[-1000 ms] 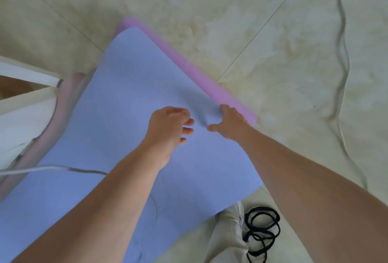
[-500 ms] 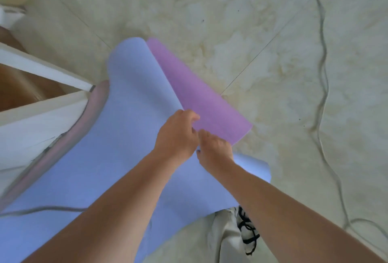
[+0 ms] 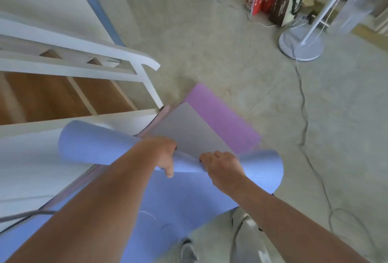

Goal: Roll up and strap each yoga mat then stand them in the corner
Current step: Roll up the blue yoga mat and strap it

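Pale concrete floor [image 3: 210, 48]; left hand [image 3: 162, 153] and right hand [image 3: 222, 166] both grip the curled-over end of the blue foam yoga mat [image 3: 94, 147]

left arm: bare, reaching forward from lower left
left hand [image 3: 161, 155]: fingers curled over the raised edge of the blue mat [image 3: 94, 145], thumb pointing down
right arm: bare, reaching in from lower right
right hand [image 3: 222, 166]: knuckles up, fingers curled, gripping same edge
spacing: hands near, not touching
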Demonstrator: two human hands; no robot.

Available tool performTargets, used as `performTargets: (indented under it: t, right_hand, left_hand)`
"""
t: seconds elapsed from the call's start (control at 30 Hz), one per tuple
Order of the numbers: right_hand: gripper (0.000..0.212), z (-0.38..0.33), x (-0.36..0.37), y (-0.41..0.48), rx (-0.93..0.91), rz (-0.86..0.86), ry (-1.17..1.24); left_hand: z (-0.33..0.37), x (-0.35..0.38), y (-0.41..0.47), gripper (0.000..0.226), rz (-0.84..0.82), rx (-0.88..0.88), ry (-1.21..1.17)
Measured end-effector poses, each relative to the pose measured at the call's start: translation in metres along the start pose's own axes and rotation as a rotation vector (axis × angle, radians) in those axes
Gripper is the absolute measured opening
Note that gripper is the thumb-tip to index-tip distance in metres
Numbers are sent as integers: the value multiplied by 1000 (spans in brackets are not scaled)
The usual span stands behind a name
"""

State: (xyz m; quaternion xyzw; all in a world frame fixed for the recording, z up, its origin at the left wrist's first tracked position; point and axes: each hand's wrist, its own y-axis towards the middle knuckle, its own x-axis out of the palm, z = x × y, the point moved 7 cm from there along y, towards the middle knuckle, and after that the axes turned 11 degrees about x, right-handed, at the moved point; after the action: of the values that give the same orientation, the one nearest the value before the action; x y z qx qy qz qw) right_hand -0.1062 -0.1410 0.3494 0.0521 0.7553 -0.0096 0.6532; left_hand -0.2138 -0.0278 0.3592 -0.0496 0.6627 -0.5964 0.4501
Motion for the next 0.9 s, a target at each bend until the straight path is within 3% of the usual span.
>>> performTargets:
  t: [0.1,0.2,0.3,0.4,0.5,0.6,0.77,0.9]
  right_hand:
    - [52,-47,-45,-18,158,-198,62]
    - [64,-83,-70,-40,313,-490,145]
    - [85,-123,-100,-57,366,-567,223]
    - [81,-166,-128,-72,336,-622,228]
    - [55,-207,-158,-89,241,-547,140]
    - [36,-250,-191,-112,96,-346,5]
    - [33,-326,-241,-162,-118,-64,-167]
    - [38,-372,-264,-195,-145,76,-199]
  left_hand:
    - [-13,26,-72,45,130,-1,-7]
    - [-13,40,-133,41,307,10,116]
    - [-12,54,-190,45,421,-3,221]
    - [-19,73,-249,47,422,-26,161]
    - [-25,99,-308,53,357,-57,-70]
    - [-29,135,-365,56,372,-129,-279]
    - [-26,200,-451,54,441,-171,-483]
    - [-32,230,-498,48,504,-140,-580]
